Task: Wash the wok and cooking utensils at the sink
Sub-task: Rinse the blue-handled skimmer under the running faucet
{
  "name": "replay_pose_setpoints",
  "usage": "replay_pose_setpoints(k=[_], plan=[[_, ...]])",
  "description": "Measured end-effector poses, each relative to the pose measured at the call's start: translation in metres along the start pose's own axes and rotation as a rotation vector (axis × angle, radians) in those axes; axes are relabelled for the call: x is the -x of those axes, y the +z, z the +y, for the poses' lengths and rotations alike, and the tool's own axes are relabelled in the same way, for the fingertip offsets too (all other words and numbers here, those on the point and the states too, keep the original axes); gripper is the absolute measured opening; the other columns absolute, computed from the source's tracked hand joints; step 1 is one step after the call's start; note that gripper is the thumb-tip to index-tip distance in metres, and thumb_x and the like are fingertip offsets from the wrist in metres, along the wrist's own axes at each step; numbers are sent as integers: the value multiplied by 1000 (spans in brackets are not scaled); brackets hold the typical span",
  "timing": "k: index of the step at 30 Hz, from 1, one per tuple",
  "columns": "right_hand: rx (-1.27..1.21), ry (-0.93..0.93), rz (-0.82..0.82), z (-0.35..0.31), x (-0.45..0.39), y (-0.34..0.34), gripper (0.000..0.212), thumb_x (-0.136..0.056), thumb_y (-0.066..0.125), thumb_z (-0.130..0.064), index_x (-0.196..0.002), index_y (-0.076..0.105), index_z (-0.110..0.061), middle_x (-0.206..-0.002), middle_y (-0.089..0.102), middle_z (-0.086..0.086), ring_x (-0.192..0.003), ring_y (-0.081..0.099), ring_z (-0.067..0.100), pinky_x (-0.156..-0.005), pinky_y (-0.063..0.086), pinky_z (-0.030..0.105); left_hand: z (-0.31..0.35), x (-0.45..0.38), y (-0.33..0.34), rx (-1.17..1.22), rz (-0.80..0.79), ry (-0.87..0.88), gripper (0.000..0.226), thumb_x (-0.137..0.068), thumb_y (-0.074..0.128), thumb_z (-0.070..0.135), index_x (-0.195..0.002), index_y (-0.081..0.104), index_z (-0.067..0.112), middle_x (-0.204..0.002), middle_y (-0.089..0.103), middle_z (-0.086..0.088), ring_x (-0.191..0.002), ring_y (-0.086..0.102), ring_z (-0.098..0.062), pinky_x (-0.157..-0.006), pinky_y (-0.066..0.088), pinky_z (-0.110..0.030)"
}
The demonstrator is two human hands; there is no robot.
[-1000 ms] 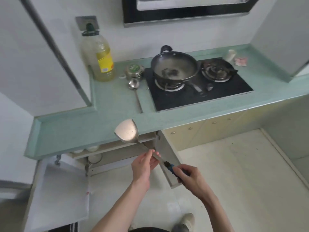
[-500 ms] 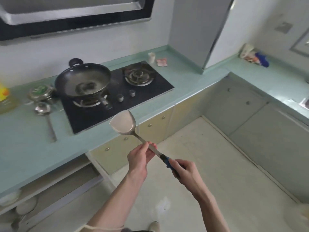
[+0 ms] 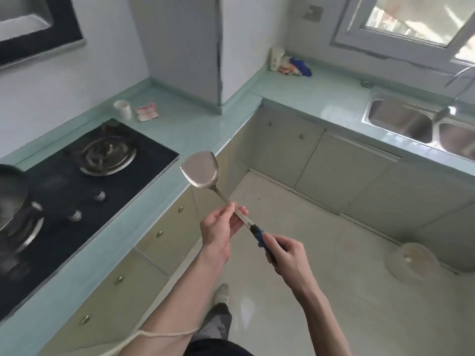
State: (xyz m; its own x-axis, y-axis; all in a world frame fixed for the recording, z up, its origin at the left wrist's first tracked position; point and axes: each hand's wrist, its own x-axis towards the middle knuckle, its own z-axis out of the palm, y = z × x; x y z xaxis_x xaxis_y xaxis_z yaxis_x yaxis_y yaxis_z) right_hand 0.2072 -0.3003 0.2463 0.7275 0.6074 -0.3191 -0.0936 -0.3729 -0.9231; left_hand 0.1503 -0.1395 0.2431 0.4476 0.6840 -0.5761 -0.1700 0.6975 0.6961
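I hold a steel spatula (image 3: 201, 172) with a blue handle in mid-air over the floor, blade up. My right hand (image 3: 284, 255) grips the blue handle. My left hand (image 3: 218, 228) pinches the metal shaft just above it. The dark wok (image 3: 11, 187) sits on the left burner of the black hob (image 3: 77, 191), cut off by the left edge. The steel double sink (image 3: 411, 122) lies in the counter at the far right under the window, with a tap (image 3: 460, 75) above it.
A green L-shaped counter (image 3: 195, 124) runs from the hob around a wall column to the sink. A white cup (image 3: 123, 109) and a pink packet stand behind the hob. Bottles and bags (image 3: 290, 64) sit in the far corner. A clear basin (image 3: 411, 260) lies on the floor at right.
My view has swung right from the hob toward the sink, which has come into sight. Both hands keep the same hold on the spatula. The oil bottle and ladle have left the view.
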Motion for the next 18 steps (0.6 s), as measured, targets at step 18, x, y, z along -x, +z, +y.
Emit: replay_pose_setpoints(k=[18], plan=[[-172, 76, 458, -33, -172, -139, 40, -101, 63, -37, -78, 70, -4, -59, 47, 0, -59, 33, 19, -53, 27, 28, -32, -152, 265, -285, -338, -189, 7, -97, 67, 3, -100, 68, -3, -92, 77, -19, -81, 78, -25, -75, 63, -36]])
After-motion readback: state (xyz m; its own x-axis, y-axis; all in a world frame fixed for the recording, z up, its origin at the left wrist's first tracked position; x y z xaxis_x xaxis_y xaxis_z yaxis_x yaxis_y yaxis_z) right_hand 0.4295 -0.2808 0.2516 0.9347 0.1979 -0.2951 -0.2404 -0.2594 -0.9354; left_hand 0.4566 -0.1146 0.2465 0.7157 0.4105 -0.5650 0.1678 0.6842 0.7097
